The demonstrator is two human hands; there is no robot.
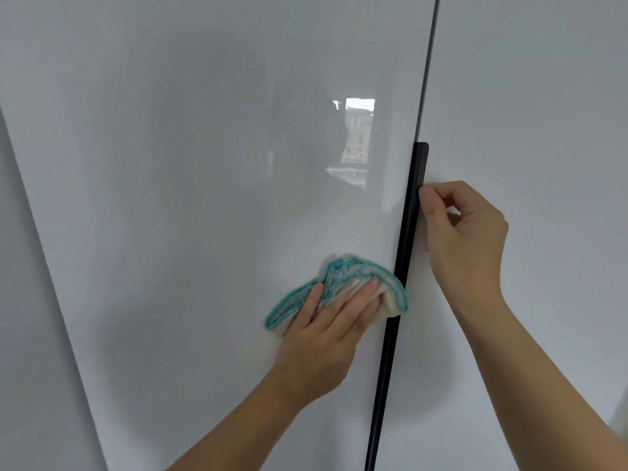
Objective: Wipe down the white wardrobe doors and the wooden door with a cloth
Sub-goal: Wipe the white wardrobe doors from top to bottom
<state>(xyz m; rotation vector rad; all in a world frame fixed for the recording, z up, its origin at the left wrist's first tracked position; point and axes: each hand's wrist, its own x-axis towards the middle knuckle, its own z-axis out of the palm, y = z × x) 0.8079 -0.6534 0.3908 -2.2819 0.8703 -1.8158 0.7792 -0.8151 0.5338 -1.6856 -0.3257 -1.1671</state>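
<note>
- White wardrobe door (204, 198): glossy panel filling the centre and left of the frame, leaning slightly because of the wide lens.
- Second white door (543, 96): occupies the right of the frame, separated from the first by a thin vertical gap running down from the top edge.
- Further white panel (20, 300): a narrow strip at the far left edge.
- Black handle strip (385, 362): long and narrow, fixed along the right edge of the centre door, running from mid-height down to the bottom edge of the frame.
- Cloth (343, 270): white with teal trim, bunched, lying flat against the centre door just below the middle of the frame. Its right end touches the handle strip.
- Left hand (323, 334): fingers extended and spread, palm flat, pressing the cloth against the door surface.
- Right hand (465, 239): at centre right, fingers curled. The thumb tip rests on the handle strip and the hand grips its edge. The fingertips behind the strip are hidden.
- Window reflection (358, 130): a bright rectangle on the gloss surface above the cloth, with a dim dark shape to its left.
</note>
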